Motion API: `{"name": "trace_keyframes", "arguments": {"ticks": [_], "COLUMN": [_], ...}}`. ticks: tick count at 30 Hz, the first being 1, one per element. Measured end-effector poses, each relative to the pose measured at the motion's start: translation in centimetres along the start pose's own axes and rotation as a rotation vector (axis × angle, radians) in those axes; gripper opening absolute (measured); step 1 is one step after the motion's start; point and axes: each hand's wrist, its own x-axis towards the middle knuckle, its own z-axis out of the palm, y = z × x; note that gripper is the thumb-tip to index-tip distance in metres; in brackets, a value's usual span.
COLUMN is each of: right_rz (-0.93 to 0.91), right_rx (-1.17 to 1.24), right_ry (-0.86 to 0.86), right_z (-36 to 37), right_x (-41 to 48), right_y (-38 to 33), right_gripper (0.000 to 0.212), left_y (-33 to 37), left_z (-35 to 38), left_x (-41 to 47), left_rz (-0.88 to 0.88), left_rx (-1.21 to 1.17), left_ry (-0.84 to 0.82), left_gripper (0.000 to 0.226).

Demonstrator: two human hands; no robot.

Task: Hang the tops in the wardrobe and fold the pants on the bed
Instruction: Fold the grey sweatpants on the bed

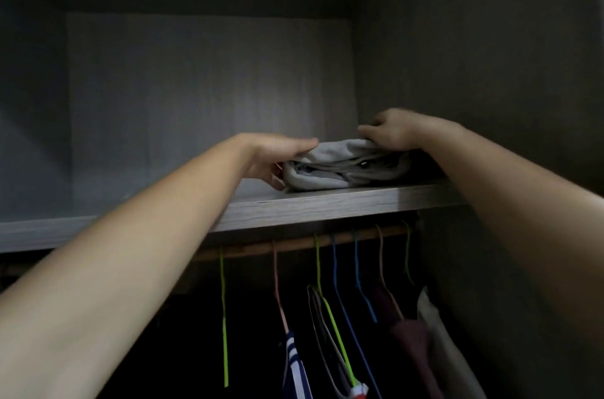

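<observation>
**Gripping a folded grey garment on the wardrobe shelf**

At centre frame the garment is laid flat on the shelf. Its left end is clasped by the left hand, thumb above and fingers beneath. Its top right is held by the right hand, fingers curled over the cloth.

Left forearm and right forearm — both bare from frame edge to wrist. Left hand and right hand bare too — finer detail lost in dim light.
</observation>
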Motion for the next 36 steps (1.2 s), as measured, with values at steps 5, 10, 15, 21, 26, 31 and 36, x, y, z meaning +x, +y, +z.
{"name": "trace_keyframes", "arguments": {"ticks": [5,10,15,21,26,31,36], "right_rz": [-0.107,-0.166,-0.118,-0.106,-0.119,-0.204,-0.202], "right_rx": [-0.157,-0.449,-0.402,-0.264,-0.274,-0.374,-0.581], "right_ry": [-0.214,-0.183,-0.366,-0.137,0.212,0.519,0.641], "right_z": [-1.5,3.3,4.1,0.6,-0.2,-0.5,-0.7], "right_x": [-1.6,1.0,4.1,0.9,-5.9,-12.9,-20.5], "right_y": [-2.3,-1.8,-0.3,-0.6,0.0,-0.7,0.6], "right_gripper": [0.047,0.029,0.039,0.041,0.046,0.050,0.051], "left_y": [-0.7,0.1,1.5,1.3,-1.7,-3.3,-4.4], "left_z": [-0.7,1.0,1.8,0.3,0.5,2.3,7.1], "left_x": [0.1,3.4,6.4,2.5,-3.8,-9.3,-12.2], "left_rz": [0.065,0.101,0.055,0.048,0.298,0.506,0.624], "left_rx": [0.301,0.757,1.189,0.902,0.830,0.740,0.549], "left_ry": [-0.015,0.103,0.057,0.264,0.735,0.965,1.013], "left_gripper": [0.056,0.040,0.043,0.057,0.061,0.059,0.060]}}
